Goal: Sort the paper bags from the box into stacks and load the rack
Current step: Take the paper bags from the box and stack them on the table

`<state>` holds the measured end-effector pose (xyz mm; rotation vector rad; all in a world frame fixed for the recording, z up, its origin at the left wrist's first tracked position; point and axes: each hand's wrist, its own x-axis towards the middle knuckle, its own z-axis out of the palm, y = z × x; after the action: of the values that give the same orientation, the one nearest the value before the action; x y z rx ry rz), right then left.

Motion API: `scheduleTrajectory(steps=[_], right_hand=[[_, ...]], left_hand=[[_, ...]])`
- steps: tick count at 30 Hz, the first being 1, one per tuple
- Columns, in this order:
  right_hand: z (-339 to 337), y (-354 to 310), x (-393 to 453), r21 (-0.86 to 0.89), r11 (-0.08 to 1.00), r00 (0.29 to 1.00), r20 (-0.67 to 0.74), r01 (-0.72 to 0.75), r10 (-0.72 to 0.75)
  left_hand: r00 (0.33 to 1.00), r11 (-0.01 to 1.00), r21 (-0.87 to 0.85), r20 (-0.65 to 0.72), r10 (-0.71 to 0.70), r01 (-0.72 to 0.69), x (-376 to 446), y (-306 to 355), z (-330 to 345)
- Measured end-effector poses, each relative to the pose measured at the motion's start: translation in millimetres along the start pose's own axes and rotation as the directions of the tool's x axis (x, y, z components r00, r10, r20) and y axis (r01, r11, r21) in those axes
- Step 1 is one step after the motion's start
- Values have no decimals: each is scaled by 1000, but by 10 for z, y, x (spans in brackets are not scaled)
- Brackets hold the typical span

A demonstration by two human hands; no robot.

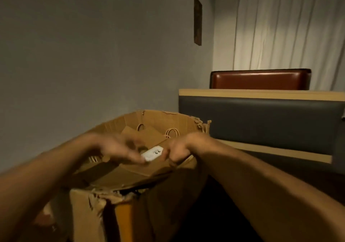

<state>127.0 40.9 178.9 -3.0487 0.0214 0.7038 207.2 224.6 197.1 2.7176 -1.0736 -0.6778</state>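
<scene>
A large torn cardboard box stands open right in front of me. Brown paper bags with twisted handles lie inside it. Both my hands reach over the box's opening. My right hand is closed around one end of a small white object with dark marks. My left hand is blurred, and its fingertips touch the object's other end. The lower bags are hidden by my arms and the box walls.
A grey wall rises behind the box. To the right is a booth seat with a dark grey backrest and a wooden ledge. A red-brown seat back and a white curtain are beyond it.
</scene>
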Motion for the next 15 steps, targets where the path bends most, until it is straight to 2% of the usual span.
scheduleTrajectory(steps=[1,2,3,6,8,10,11,13,15], right_hand=[[63,-19,53,-12,1000,999,41,-21,22],[85,7,138,-13,999,997,57,-43,44],[86,14,179,-5,997,995,64,-78,79],[171,157,425,-125,979,983,72,-161,171],[208,93,324,-98,982,984,54,-161,167],[193,13,163,-19,994,994,-16,-110,110],[195,17,148,39,996,993,-79,-81,84],[194,4,110,113,993,978,-203,-23,46],[198,10,78,201,980,927,-371,15,62]], left_hand=[[978,992,84,179,-108,94,102,-66,114],[944,981,135,280,-173,140,178,-87,207],[932,976,173,314,-183,134,246,-85,269],[970,966,257,235,-71,9,403,-95,374],[992,925,376,123,10,-56,451,-115,429],[996,910,405,28,88,-92,467,-173,452],[994,932,345,32,108,-112,445,-189,441],[986,990,57,116,121,-128,342,-172,381],[966,966,-205,173,192,-156,206,-164,304]])
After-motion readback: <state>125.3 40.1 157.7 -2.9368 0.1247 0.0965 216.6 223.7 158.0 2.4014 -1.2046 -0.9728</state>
